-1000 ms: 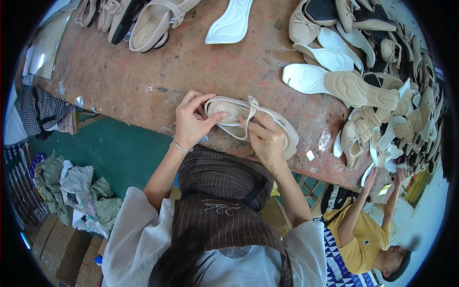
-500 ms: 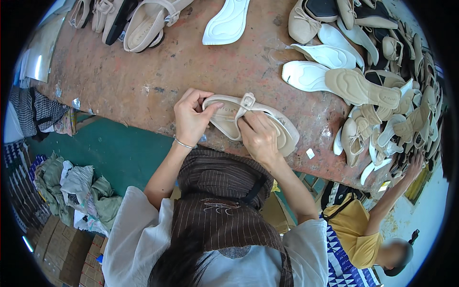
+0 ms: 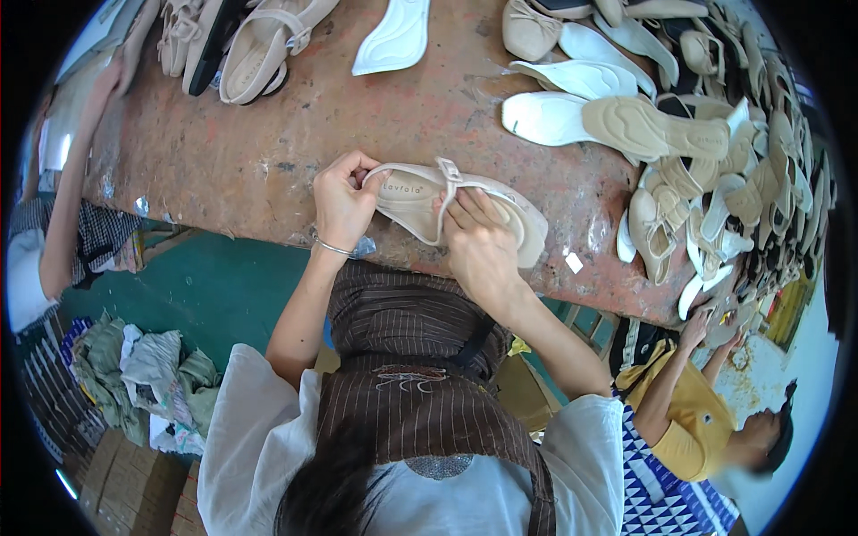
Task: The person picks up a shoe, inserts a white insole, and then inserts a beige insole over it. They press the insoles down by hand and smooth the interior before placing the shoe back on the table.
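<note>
Your desk was the biggest thing, and your shoe sat close to its near edge, so it could have fallen if you let go. The pile of shoes on the right could have slid down if somebody bumped it. The shoe could have twisted if your hands pushed different ways. Your left hand pinched the heel end, thumb against fingers. Your right hand was partly curled, with fingers tucked inside by the strap; I could not tell if they gripped anything. The little strap could have bent if that hand tugged it.

Half a second earlier, the person in yellow had an arm stretched to the pile; now both of that person's hands were close together. A new arm showed at the far left. Your right fingers lay flatter than before.
</note>
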